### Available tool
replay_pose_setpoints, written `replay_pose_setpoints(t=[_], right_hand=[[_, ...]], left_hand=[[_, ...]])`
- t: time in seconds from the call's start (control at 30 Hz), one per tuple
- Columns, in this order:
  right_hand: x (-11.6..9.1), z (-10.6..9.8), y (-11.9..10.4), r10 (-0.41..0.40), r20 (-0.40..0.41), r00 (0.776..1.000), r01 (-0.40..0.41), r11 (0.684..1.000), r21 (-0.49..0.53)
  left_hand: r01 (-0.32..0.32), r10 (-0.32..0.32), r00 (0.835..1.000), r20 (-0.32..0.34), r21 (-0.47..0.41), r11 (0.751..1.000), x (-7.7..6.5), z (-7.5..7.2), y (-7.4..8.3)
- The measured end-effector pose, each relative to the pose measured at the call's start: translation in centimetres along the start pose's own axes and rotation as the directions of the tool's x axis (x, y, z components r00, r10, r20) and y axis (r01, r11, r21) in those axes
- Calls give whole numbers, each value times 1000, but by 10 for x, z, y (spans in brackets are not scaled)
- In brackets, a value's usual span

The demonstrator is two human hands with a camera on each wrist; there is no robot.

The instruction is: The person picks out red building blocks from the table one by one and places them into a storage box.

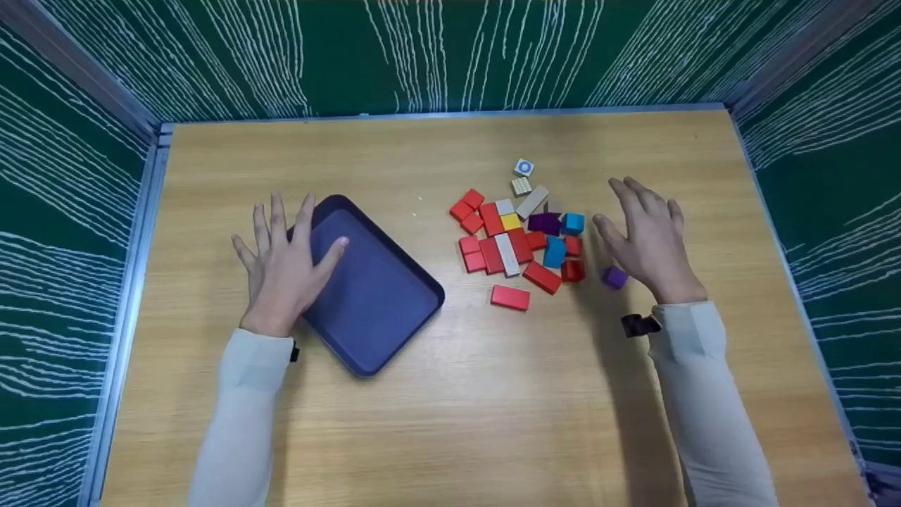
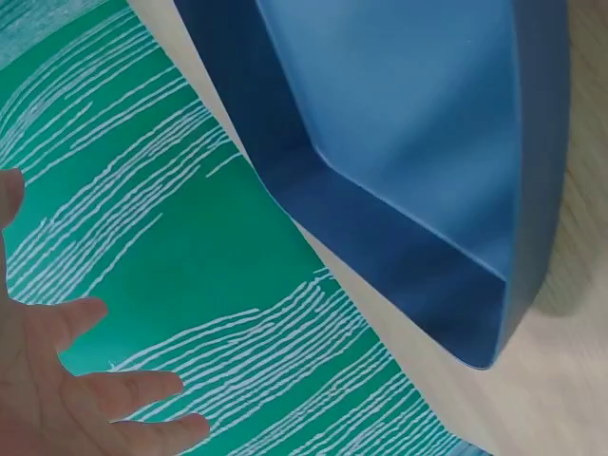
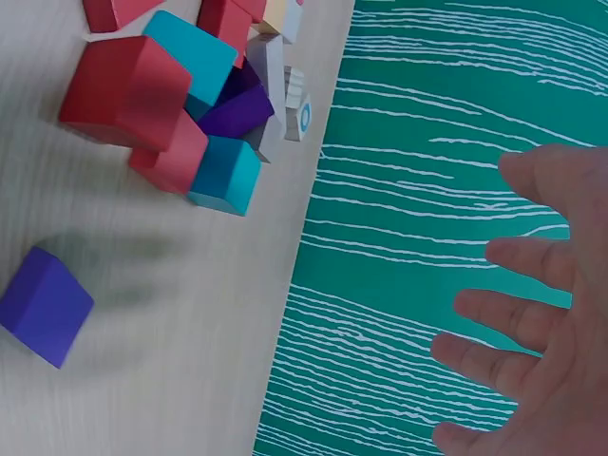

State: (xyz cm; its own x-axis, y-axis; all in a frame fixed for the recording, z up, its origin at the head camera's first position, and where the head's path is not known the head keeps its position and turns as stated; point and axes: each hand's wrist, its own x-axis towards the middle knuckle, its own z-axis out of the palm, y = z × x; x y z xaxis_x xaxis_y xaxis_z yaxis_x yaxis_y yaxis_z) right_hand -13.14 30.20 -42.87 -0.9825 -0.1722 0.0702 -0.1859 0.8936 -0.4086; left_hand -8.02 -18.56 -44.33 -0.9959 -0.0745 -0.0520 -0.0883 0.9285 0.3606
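Pale sleeves (image 1: 243, 408) are extending over the wooden table (image 1: 450, 422) from the near side.

Left hand (image 1: 281, 278): fingers are standing wide apart, thumb well out to the side; grip is free. The hand is covering part of the left side of the dark blue tray (image 1: 373, 289) from above, but is showing apart from it in the left wrist view. Tray is lying askew.

Right hand (image 1: 654, 246): fingers are fanning moderately, thumb separated, palm free. It is hovering above the table; the purple cube (image 1: 614, 277) is lying near it, to its left.

Between tray and right hand, a lone red block (image 1: 510, 297) is lying nearest the person. Beyond it, the block cluster is mixing reds, a long white block (image 1: 507, 254), blue blocks (image 1: 555, 252) and a yellow block (image 1: 510, 222).

Farther, two small patterned cubes (image 1: 521, 186) are sitting near a grey block (image 1: 533, 202). Green panels (image 1: 338, 56) are standing behind.
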Motion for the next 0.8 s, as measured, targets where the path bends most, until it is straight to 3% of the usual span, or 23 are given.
replay_pose_setpoints(t=[0.2, 0.3, 0.47, 0.6, 0.8], right_hand=[[-2, 5, 3, 2, 11, 1000, -2, 1000, 14], [-2, 7, 4, -5, 4, 1000, 5, 1000, 26], [-4, 11, 7, -10, -3, 1000, 10, 999, 46], [-5, 15, 7, -9, -2, 1000, 9, 998, 58], [-5, 21, 8, -4, 14, 1000, 3, 998, 69]], left_hand=[[89, -87, 995, 39, -27, 996, -1, 3, -28], [156, -154, 986, 66, -22, 987, -6, 3, -50], [217, -213, 972, 96, -41, 975, -14, 8, -76], [243, -233, 964, 128, -68, 968, -17, 17, -86], [287, -264, 943, 205, -94, 953, -17, 37, -90]])
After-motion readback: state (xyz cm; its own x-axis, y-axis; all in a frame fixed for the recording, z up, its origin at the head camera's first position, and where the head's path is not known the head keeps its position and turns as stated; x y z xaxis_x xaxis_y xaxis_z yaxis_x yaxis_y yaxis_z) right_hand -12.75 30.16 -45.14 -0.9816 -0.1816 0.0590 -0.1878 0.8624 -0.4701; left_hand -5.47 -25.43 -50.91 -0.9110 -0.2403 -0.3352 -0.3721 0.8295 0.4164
